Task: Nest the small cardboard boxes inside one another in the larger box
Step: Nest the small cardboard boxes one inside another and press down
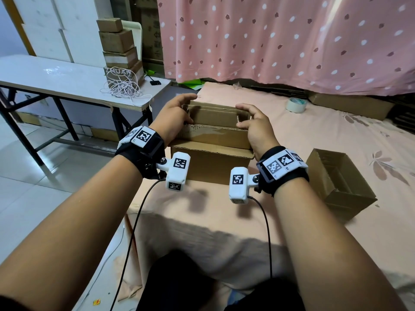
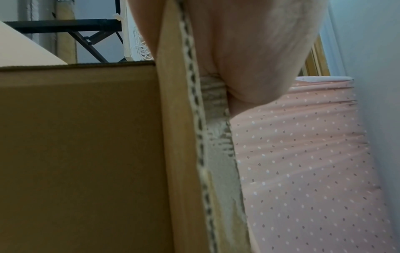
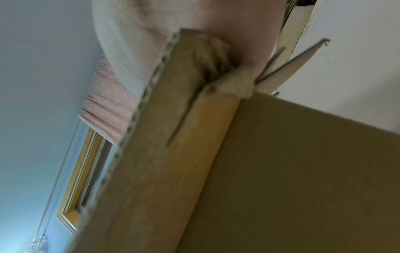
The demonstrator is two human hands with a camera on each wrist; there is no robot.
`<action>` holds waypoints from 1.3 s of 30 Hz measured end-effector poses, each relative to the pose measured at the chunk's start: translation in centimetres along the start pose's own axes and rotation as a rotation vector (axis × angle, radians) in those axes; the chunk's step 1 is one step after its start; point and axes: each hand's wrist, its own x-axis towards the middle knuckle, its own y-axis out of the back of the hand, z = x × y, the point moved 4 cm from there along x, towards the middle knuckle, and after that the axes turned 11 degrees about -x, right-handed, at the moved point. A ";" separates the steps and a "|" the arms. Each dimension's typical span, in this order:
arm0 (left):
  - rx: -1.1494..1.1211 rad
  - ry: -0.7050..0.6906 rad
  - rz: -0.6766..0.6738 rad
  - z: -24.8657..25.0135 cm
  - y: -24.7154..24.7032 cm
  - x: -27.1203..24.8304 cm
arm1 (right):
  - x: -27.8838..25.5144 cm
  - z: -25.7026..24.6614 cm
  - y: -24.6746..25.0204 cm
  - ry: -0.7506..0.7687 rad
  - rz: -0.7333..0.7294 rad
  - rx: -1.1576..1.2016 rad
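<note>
We see the left hand [image 1: 174, 117] gripping the left end of a small box [image 1: 215, 118], with the fingers curled over its rim and the thumb on the near side. The right hand [image 1: 254, 124] grips the right end in the same way, thumb near and fingers over the top. The small box is open and sits partly inside the larger box [image 1: 211, 167], which stands on the bed [image 1: 292, 221] with its near flap folded outward. In both wrist views, the palm lies against a corrugated cardboard edge. At 3 o'clock from the hands, well apart, another open box [image 1: 341, 187] lies on the bed. At 1 o'clock is a tape roll [image 1: 296, 105]. At 10 o'clock stands a desk [image 1: 56, 79] carrying a cord bundle [image 1: 122, 86] and stacked boxes [image 1: 119, 41].
</note>
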 end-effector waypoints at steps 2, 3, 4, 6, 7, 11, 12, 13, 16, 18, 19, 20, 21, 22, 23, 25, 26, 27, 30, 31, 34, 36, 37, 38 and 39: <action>-0.013 0.003 0.006 0.0 0.0 0.0 | 0.1 0.0 -0.1 0.001 -0.003 0.000; -0.017 0.007 0.007 -0.1 0.1 0.1 | 0.2 0.1 -0.1 0.002 -0.004 0.002; -0.017 0.008 0.006 -0.2 0.2 0.1 | 0.2 0.1 -0.1 0.004 -0.004 0.003; -0.012 0.008 0.007 -0.2 0.3 0.3 | 0.3 0.1 -0.1 0.010 -0.001 -0.004; -0.010 0.007 0.005 -0.2 0.2 0.3 | 0.3 0.1 -0.1 0.013 0.000 -0.008; -0.013 -0.007 -0.002 0.3 -0.1 -0.1 | 0.4 0.1 -0.1 0.015 0.001 -0.016; -0.014 -0.010 -0.001 0.5 -0.2 -0.3 | 0.4 0.1 -0.1 0.018 0.005 -0.024; -0.015 -0.008 0.003 0.6 -0.2 -0.5 | 0.4 0.1 -0.1 0.021 0.010 -0.035; -0.014 0.008 0.022 0.8 -0.2 -0.6 | 0.4 0.0 -0.1 0.030 0.016 -0.053; 0.000 0.010 0.039 1.0 -0.1 -0.8 | 0.3 -0.2 -0.1 0.023 0.006 -0.064; 0.008 0.011 0.043 1.1 -0.2 -0.9 | 0.3 -0.3 0.0 0.017 0.002 -0.072; 0.022 0.013 0.050 1.1 -0.3 -1.0 | 0.3 -0.4 0.1 0.011 -0.002 -0.079; 0.046 0.016 0.061 1.2 -0.4 -1.1 | 0.3 -0.5 0.1 0.004 -0.006 -0.085; 0.073 0.013 0.071 1.3 -0.5 -1.3 | 0.2 -0.7 0.1 -0.002 -0.008 -0.090; 0.105 0.006 0.075 1.5 -0.6 -1.5 | 0.0 -1.0 0.2 -0.003 -0.006 -0.104; 0.182 -0.021 0.059 2.0 -1.1 -2.1 | -0.5 -1.9 0.8 0.040 0.025 -0.219; 0.225 -0.038 0.041 2.2 -1.3 -2.2 | -0.7 -2.5 1.2 0.085 0.047 -0.312; 0.265 -0.050 0.023 2.7 -1.5 -2.5 | -1.0 -3.1 1.9 0.133 0.065 -0.394; 0.352 -0.109 0.024 4.1 -2.0 -2.7 | -2.0 -4.4 4.7 0.172 0.084 -0.481; 0.369 -0.125 0.038 4.7 -2.3 -2.8 | -2.1 -4.6 5.7 0.159 0.090 -0.486; 0.421 -0.155 0.053 6.2 -4.3 -3.5 | -2.8 -4.8 8.8 0.117 0.110 -0.545; 0.424 -0.166 0.022 6.9 -6.5 -4.3 | -3.2 -4.7 10.4 0.100 0.130 -0.584; 0.423 -0.170 -0.002 7.2 -7.9 -4.8 | -3.5 -4.7 11.3 0.083 0.140 -0.602; 0.424 -0.185 -0.027 7.3 -9.2 -5.3 | -3.8 -4.6 12.1 0.068 0.150 -0.616; 0.431 -0.196 -0.053 7.3 -10.6 -5.7 | -4.2 -4.6 13.0 0.058 0.162 -0.624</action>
